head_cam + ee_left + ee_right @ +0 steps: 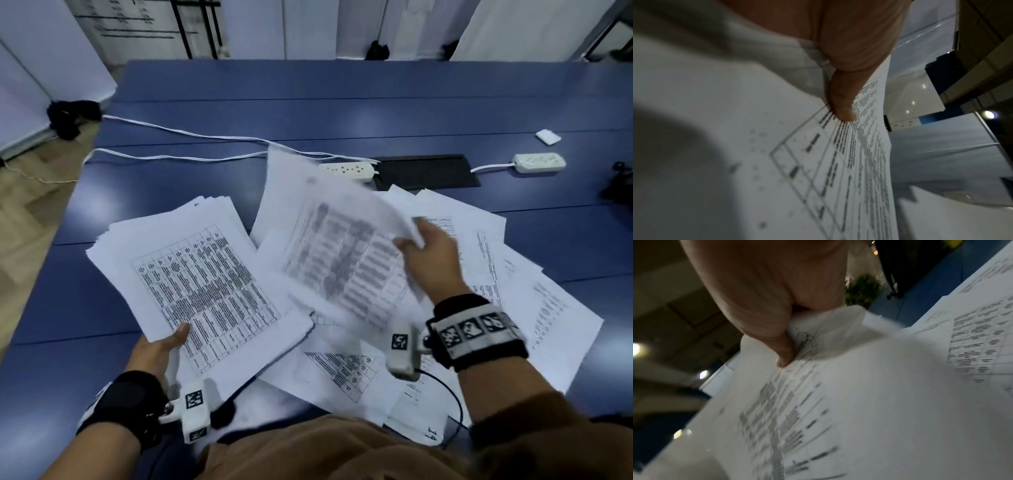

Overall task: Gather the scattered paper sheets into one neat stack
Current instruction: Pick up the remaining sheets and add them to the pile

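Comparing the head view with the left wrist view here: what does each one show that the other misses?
Only the head view shows the right hand lifting blurred sheets, the loose sheets spread on the blue table, and two power strips.

Only the left wrist view shows the thumb close up, pressed on the printed table at the sheet's corner, with ceiling lights beyond.

Both show the left hand with its grip on the gathered stack, a printed table on top.
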